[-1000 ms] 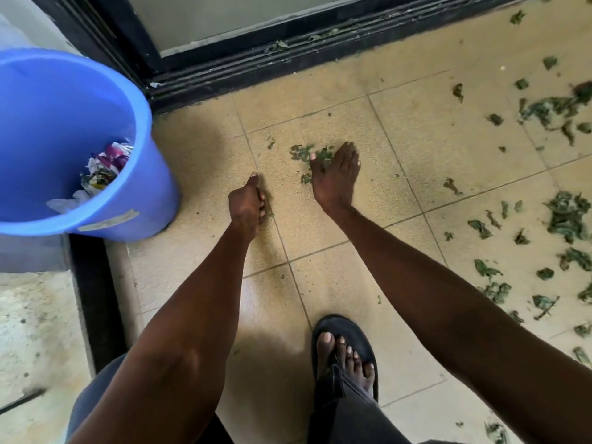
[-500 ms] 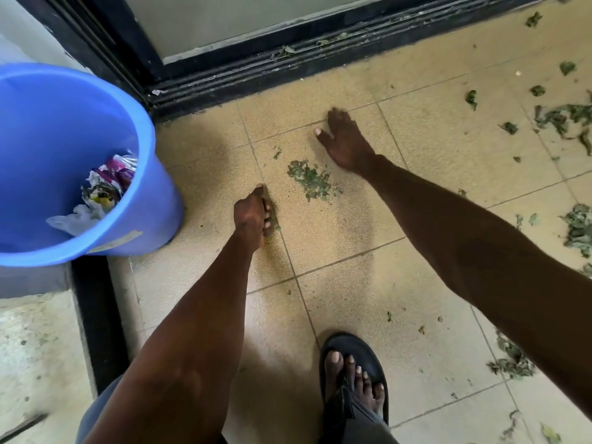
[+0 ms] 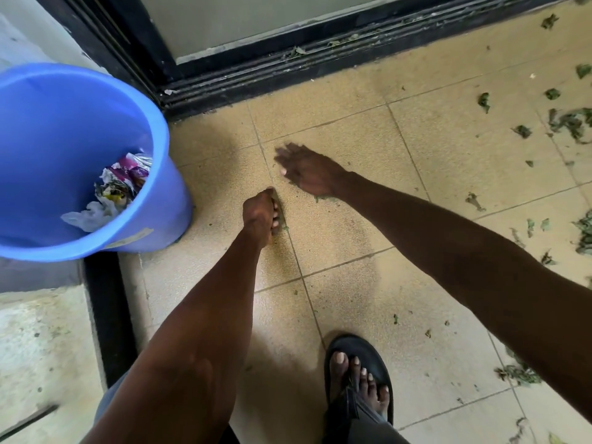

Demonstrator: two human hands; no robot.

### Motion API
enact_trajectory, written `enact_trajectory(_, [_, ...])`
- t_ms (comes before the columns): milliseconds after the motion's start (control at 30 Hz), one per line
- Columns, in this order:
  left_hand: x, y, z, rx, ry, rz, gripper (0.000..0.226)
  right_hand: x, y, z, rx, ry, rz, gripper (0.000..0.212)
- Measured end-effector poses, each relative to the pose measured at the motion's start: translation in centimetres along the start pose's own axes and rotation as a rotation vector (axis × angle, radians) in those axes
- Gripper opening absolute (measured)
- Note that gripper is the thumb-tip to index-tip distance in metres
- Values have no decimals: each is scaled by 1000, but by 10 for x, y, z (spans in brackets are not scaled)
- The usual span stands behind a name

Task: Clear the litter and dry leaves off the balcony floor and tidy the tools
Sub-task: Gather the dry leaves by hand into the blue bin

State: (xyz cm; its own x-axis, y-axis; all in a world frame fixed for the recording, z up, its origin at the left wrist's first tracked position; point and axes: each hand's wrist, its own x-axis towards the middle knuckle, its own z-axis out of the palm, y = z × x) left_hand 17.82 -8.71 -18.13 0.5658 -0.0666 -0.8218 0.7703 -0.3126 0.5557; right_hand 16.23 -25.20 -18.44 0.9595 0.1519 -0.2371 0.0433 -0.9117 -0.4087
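Observation:
My left hand (image 3: 261, 216) rests on its edge on the tan tiled floor (image 3: 336, 238), fingers curled under, with a few leaf crumbs against them. My right hand (image 3: 307, 171) lies flat and blurred on the floor just beyond it, fingers straight. Green leaf bits (image 3: 323, 198) poke out from under its wrist; the rest of that small pile is hidden. A blue plastic bucket (image 3: 160, 187) stands to the left of both hands and holds crumpled wrappers (image 3: 125, 184). Dry green leaves (image 3: 570, 121) lie scattered over the tiles at the right.
A black sliding-door track (image 3: 288, 68) with leaf scraps in it runs along the far side. A black kerb (image 3: 102, 315) borders the floor at the left. My foot in a black sandal (image 3: 358, 376) stands near the bottom. More leaf clumps (image 3: 519, 374) lie at the lower right.
My right hand swept from the far side of the small leaf pile toward my left hand and now covers the pile. My left hand stayed where it was.

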Motion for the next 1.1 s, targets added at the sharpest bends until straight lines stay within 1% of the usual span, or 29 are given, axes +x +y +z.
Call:
enact_trajectory(67, [-1, 1, -1, -2, -14, -12, 37, -22, -4, 8, -54, 21, -88, 51])
enact_trajectory(100, [-1, 2, -1, -2, -19, -19, 37, -35, -4, 11, -78, 37, -104, 50])
enact_trajectory(167, [1, 4, -2, -6, -21, -18, 36, -59, -1, 13, -67, 85, -79, 48])
enact_trajectory(200, [2, 3, -2, -8, -22, -15, 36, -71, 0, 13, 10, 138, -27, 46])
enact_trajectory(233, [2, 1, -3, -7, -24, -12, 36, -81, 2, 15, 151, 238, 76, 44])
enact_trajectory(267, [3, 1, -2, -6, -26, -8, 36, -90, 5, 16, 332, 376, 217, 44])
enact_trajectory(300, [3, -1, -2, -9, -27, -3, 36, -98, 7, 18, 498, 526, 360, 47])
enact_trajectory(333, [3, -2, -2, -13, -28, 2, 36, -104, 8, 21, 612, 635, 485, 52])
enact_trajectory(367, [3, -2, -1, -18, -26, 6, 35, -107, 8, 24, 665, 675, 580, 59])
enact_trajectory(433, [3, -2, -1, -23, -20, 18, 35, -103, 6, 28, 677, 604, 662, 72])
enact_trajectory(533, [1, -2, -2, -16, -20, 40, 35, -84, 2, 34, 493, 481, 647, 75])
enact_trajectory(600, [-1, -3, -3, -14, -31, 52, 35, -73, -4, 37, 395, 420, 556, 76])
enact_trajectory(667, [-4, -4, -5, -27, -58, 62, 35, -68, -11, 43, 271, 338, 416, 74])
enact_trajectory(733, [-7, -6, -8, -63, -96, 68, 38, -70, -17, 51, 136, 251, 287, 67])
enact_trajectory(767, [-9, -8, -9, -87, -111, 66, 39, -73, -20, 54, 99, 230, 231, 60])
enact_trajectory(833, [-12, -15, -12, -141, -126, 55, 42, -80, -26, 60, 56, 254, 119, 44])
enact_trajectory(867, [-14, -19, -12, -169, -129, 48, 43, -85, -26, 63, 27, 289, 74, 40])
enact_trajectory(900, [-18, -23, -12, -194, -130, 39, 42, -90, -26, 66, 4, 328, 53, 42])
enact_trajectory(933, [-22, -29, -11, -218, -129, 30, 42, -96, -25, 69, -2, 362, 57, 45])
enact_trajectory(1000, [-32, -40, -9, -284, -133, 17, 42, -109, -23, 68, 17, 377, 93, 47])
enact_trajectory(1067, [-41, -50, -4, -333, -150, 10, 42, -117, -18, 62, 15, 362, 118, 39])
enact_trajectory(1100, [-44, -54, -2, -340, -158, 5, 42, -120, -16, 58, 3, 323, 136, 35])
